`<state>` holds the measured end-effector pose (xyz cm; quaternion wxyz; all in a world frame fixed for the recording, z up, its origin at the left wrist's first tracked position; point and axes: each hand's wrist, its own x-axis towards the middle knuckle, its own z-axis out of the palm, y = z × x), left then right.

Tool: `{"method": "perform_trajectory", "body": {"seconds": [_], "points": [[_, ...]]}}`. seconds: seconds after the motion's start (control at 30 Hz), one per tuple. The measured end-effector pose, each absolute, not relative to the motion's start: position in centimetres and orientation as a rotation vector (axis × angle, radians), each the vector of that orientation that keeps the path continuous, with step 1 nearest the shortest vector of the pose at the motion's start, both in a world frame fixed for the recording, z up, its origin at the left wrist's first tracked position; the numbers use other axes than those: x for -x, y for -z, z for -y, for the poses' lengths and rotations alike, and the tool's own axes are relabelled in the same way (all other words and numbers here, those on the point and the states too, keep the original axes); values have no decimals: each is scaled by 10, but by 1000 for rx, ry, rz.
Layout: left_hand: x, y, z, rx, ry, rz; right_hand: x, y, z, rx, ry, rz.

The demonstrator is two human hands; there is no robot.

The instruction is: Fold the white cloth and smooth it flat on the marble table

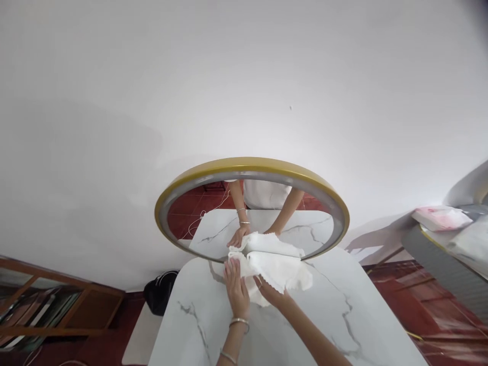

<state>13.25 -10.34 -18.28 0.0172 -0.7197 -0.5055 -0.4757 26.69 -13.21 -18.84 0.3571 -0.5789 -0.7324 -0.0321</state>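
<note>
A white cloth (280,269) with a scalloped edge lies bunched against the lower rim of a round mirror (251,165) with a gold frame. The mirror stands on a marble-patterned table (335,305), near the wall. My left hand (237,287), with bracelets on its wrist and forearm, lies with fingers stretched over the cloth's left end at the rim. To its right, my right hand (270,292) holds the cloth from below; folds hide part of its fingers. Both hands and the cloth also appear reflected in the glass.
A black bag (160,292) rests on a pale seat (143,333) left of the table. Further left stands a wooden bookcase (91,310). At the right, a pink-and-white packet (442,217) lies on a grey-sided surface (442,264).
</note>
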Motion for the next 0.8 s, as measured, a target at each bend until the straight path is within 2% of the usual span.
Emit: {"method": "perform_trajectory", "body": {"seconds": [0.2, 0.37, 0.5, 0.63, 0.7, 0.8], "points": [[-177, 78, 58, 2090, 1781, 1195, -277, 114, 100, 1393, 154, 1895], [-187, -25, 32, 1892, 1939, 1003, -273, 20, 75, 1364, 615, 1585], [-176, -82, 23, 1806, 2074, 1030, -270, -43, 57, 1180, 919, 1518], [-147, -84, 16, 1651, 2131, 1205, -261, -62, 48, 1041, 905, 1756], [-128, -59, 18, 1615, 2100, 1264, -253, -49, 47, 987, 753, 1990], [-101, 4, 38, 1653, 2020, 1431, -246, -3, 53, 885, 442, 2291]]}}
